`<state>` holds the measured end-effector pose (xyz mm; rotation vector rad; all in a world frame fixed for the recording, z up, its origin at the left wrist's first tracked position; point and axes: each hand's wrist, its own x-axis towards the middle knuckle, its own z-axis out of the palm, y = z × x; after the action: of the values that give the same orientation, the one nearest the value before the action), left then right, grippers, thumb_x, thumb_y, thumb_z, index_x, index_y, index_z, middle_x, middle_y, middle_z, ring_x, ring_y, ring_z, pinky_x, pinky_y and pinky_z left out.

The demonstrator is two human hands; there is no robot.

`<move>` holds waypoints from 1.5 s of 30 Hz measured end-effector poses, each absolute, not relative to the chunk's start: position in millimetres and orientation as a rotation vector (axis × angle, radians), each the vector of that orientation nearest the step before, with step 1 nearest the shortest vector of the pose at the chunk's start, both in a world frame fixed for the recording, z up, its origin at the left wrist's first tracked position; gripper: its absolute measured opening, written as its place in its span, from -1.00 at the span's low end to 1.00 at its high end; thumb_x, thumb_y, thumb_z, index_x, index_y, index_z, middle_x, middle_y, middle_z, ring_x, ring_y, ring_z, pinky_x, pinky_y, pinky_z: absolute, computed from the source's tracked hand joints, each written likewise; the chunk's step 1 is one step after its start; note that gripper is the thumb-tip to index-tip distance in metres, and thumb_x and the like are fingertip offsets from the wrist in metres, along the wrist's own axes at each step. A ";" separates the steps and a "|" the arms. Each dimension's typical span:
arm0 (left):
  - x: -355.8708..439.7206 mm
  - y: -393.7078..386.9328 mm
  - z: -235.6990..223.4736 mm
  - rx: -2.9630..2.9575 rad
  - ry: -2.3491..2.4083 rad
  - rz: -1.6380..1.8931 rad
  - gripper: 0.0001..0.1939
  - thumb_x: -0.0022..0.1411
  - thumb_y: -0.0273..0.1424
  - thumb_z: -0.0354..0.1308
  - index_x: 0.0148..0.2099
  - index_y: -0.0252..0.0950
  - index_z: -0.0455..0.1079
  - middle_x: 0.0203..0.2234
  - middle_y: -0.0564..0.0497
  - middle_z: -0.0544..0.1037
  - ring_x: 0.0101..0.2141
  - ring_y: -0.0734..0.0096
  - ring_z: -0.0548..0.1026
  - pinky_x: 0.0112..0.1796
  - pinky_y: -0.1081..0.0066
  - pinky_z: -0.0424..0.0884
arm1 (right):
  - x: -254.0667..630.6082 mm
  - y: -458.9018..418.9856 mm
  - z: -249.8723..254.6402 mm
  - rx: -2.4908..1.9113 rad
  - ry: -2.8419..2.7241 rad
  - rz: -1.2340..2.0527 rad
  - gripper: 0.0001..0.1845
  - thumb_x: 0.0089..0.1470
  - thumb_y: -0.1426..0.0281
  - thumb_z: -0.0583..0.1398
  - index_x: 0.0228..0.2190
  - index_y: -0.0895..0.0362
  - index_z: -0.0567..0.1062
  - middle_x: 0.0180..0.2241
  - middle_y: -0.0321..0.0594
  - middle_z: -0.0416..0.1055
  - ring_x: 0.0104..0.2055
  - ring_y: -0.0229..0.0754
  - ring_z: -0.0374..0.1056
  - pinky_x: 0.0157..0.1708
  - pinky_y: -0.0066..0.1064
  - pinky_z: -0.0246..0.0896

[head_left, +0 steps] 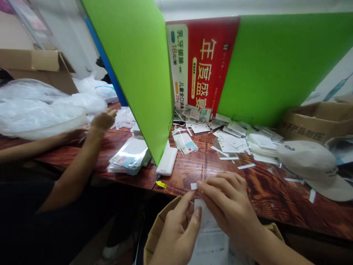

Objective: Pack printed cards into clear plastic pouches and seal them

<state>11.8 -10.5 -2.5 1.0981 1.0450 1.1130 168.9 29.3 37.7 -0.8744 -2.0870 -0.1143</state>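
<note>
A white printed packet [211, 235] lies between the person's two hands, just in front of the near edge of the wooden table [204, 165] and over an open cardboard box [157, 230]. Its long axis runs away from the wearer, the far end pointing to the table and the near end running out of the bottom of the view, with lines of print across its face. The left hand [179, 230] is on its left side, thumb pressed on the packet's far left corner and forefinger stretched forward, the grip narrow. The right hand [233, 206] comes in from the right, above the packet's right side, its fingers bent and bunched, their tips closed on a small white tab [194, 186]. This tab lies beyond the packet's far end, its free end pointing left, just above the left forefinger's tip. Whether tab and packet are joined cannot be told. Farther off, a white power bank [167, 162] lies beside the green divider [138, 66].
</note>
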 end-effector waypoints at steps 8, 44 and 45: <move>13.5 -10.1 2.2 1.519 1.318 0.971 -0.49 0.32 -0.27 0.04 0.24 -0.38 0.36 -0.54 -0.03 0.60 -0.47 0.26 0.55 -0.20 0.34 0.51 | 167.5 35.1 32.6 -0.765 -2.373 -0.419 -0.61 0.33 0.56 -0.09 -0.23 0.34 0.53 -0.35 -0.03 0.50 -0.29 -0.04 0.29 -0.27 -0.23 0.14; -0.6 -8.4 17.6 0.409 1.078 1.011 -0.57 -0.02 -0.30 0.46 -0.10 -0.25 0.46 -0.49 -0.02 0.66 -0.48 0.29 0.61 -0.43 0.41 0.53 | 205.5 17.7 -0.4 -1.187 -1.393 1.545 -0.68 0.14 0.24 0.26 -0.08 0.09 0.52 -0.24 -0.18 0.56 -0.20 -0.15 0.48 -0.19 -0.30 0.41; 0.6 -9.1 19.2 0.377 1.063 0.992 -0.60 -0.03 -0.31 0.47 -0.13 -0.25 0.48 -0.49 -0.02 0.66 -0.47 0.28 0.61 -0.42 0.40 0.53 | 203.6 20.3 0.9 -1.155 -1.347 1.600 -0.71 0.12 0.24 0.28 -0.14 0.09 0.56 -0.28 -0.21 0.57 -0.24 -0.17 0.48 -0.22 -0.33 0.41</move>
<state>0.6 -9.1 19.2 0.3770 1.0633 0.9916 203.6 20.3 0.9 -1.1548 -1.3473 1.5998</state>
